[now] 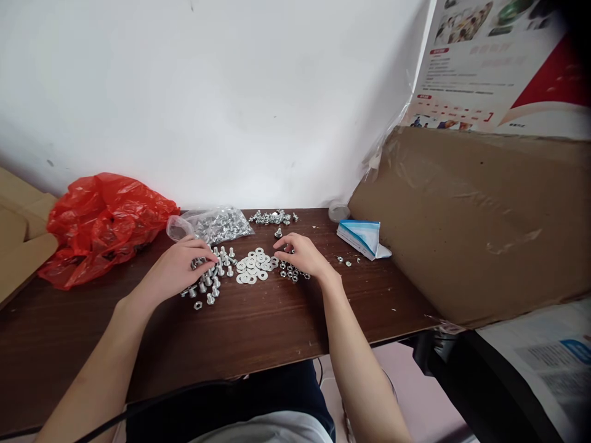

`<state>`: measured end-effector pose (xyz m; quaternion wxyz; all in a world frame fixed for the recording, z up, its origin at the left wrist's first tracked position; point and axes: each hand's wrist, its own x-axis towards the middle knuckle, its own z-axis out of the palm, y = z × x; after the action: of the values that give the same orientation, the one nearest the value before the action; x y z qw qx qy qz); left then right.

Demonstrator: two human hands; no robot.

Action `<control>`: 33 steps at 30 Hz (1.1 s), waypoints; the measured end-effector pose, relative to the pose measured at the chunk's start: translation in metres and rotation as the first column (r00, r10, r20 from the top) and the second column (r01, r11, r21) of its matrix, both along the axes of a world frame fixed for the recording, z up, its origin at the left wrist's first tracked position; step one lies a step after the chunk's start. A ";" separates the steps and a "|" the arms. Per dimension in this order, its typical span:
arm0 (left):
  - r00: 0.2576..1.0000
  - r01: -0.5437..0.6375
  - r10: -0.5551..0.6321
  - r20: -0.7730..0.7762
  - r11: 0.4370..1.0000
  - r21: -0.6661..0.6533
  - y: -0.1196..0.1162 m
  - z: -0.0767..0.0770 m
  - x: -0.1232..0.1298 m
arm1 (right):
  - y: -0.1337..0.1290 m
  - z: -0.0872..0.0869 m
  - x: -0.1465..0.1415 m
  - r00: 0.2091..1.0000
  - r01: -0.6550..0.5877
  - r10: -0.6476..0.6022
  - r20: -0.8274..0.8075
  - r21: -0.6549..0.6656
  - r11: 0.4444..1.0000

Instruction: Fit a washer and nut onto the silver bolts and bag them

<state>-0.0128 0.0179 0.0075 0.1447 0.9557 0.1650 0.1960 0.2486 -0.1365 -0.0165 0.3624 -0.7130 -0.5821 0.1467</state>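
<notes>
My left hand point(182, 266) is over the left side of a group of silver bolts point(216, 283), its thumb and fingers pinched close together at a bolt; what lies between them is too small to make out. Flat washers point(252, 269) lie in a pile between my two hands. My right hand point(302, 253) hovers at the right edge of the washers, above a group of small nuts point(290, 272), with thumb and fingers apart. Behind the washers stands a single assembled bolt point(277, 233), and further back is a cluster of similar pieces point(272, 218).
A clear bag of hardware point(226, 224) and a red plastic bag point(108, 221) lie at the back left, beside a cardboard box point(23, 227). To the right are a blue-white packet point(362, 237), a round clear lid point(338, 211) and a large cardboard panel point(471, 215).
</notes>
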 end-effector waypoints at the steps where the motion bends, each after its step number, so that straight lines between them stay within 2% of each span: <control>1: 1.000 0.001 -0.001 -0.002 1.000 0.007 0.000 0.000 0.000 | 0.000 0.000 0.000 1.000 -0.001 0.001 0.006 0.000 1.000; 9: 1.000 -0.024 0.024 0.001 0.990 0.137 -0.005 0.000 -0.001 | -0.001 0.004 -0.002 1.000 -0.010 0.011 0.019 -0.011 1.000; 18: 0.994 -0.092 0.101 -0.038 0.979 0.185 -0.002 -0.008 -0.003 | 0.000 0.005 -0.003 0.998 -0.027 0.028 0.048 -0.006 1.000; 25: 0.990 -0.144 0.142 0.024 0.972 0.185 0.001 -0.005 -0.002 | -0.001 0.006 -0.004 0.998 -0.024 0.024 0.053 0.013 1.000; 30: 0.987 -0.146 0.136 0.087 0.982 0.118 0.001 -0.006 0.001 | 0.006 -0.001 -0.001 0.997 0.017 -0.022 0.075 0.074 0.997; 33: 0.990 -0.117 0.108 0.092 0.989 0.093 0.000 -0.009 0.004 | 0.000 0.013 -0.015 0.997 0.034 -0.045 0.065 0.163 0.986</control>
<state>-0.0091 0.0177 -0.0018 0.0934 0.9414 0.2026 0.2531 0.2337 -0.1361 -0.0040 0.4016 -0.6973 -0.5899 0.0673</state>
